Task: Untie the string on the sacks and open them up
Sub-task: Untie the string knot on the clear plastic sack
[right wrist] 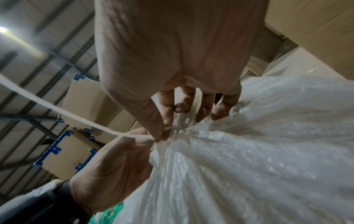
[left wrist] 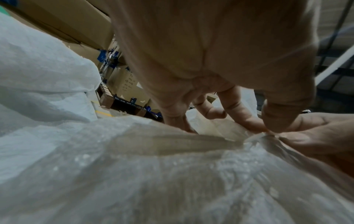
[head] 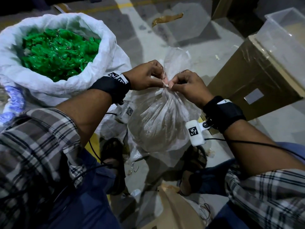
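Observation:
A translucent white sack (head: 158,123) stands on the floor between my feet, its neck gathered and tied with a pale string (head: 165,81). My left hand (head: 146,76) pinches the string at the knot from the left. My right hand (head: 186,85) pinches the knot from the right, thumb and forefinger tips together. In the right wrist view the string (right wrist: 63,113) runs off to the upper left from the pinch, and the gathered sack neck (right wrist: 180,128) sits under the fingers. In the left wrist view the left hand (left wrist: 268,125) meets the sack neck (left wrist: 256,137).
A large white woven sack (head: 109,52), open and full of green plastic pieces (head: 57,52), stands at the left. A taped cardboard box (head: 257,71) with a clear container (head: 285,28) on it is close at the right. Scraps lie on the concrete floor (head: 165,30).

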`<state>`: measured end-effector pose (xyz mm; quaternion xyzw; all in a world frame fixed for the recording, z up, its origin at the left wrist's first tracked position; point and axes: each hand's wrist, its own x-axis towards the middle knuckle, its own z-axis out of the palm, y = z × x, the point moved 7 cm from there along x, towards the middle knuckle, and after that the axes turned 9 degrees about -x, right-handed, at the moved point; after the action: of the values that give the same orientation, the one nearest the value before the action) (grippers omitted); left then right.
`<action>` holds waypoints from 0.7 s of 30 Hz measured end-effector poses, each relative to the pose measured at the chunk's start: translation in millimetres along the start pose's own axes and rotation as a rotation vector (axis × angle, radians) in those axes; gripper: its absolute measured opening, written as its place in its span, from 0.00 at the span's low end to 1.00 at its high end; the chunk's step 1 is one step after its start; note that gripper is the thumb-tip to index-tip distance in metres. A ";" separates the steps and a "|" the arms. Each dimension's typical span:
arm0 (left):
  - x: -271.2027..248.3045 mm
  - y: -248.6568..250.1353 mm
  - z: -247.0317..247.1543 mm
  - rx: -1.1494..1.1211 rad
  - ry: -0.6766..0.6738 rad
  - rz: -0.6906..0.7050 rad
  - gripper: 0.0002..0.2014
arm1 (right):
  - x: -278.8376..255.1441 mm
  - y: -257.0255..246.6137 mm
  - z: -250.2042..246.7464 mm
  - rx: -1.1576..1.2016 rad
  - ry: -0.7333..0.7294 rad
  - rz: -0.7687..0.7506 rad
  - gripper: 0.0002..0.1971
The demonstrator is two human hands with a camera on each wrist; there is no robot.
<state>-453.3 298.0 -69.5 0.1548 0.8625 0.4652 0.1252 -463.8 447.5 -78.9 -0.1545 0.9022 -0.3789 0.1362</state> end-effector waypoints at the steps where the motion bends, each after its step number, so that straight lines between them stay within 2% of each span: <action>1: 0.0 1.0 0.2 -0.001 -0.004 0.002 0.10 | 0.3 0.1 0.3 0.012 -0.008 0.006 0.05; 6: -1.2 3.5 -1.2 -0.057 -0.009 0.031 0.06 | 1.4 5.4 -5.2 0.142 0.023 0.098 0.08; 9: 0.9 -1.1 -2.6 -0.040 0.024 0.002 0.08 | 2.1 3.9 -4.6 0.104 0.014 0.044 0.09; 14: 2.8 -4.8 -0.6 -0.029 0.018 0.002 0.09 | 3.5 3.0 0.3 0.009 -0.010 -0.020 0.05; 17: 3.1 -3.6 0.6 -0.071 0.009 -0.001 0.06 | 4.7 4.8 0.3 0.010 -0.044 0.010 0.05; 21: 2.8 -1.2 0.6 -0.132 -0.001 0.023 0.05 | 5.1 6.2 -5.4 0.066 -0.002 0.066 0.08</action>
<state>-455.8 298.9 -71.0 0.1564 0.8280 0.5225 0.1303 -471.5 453.1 -80.4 -0.1204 0.8936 -0.4038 0.1545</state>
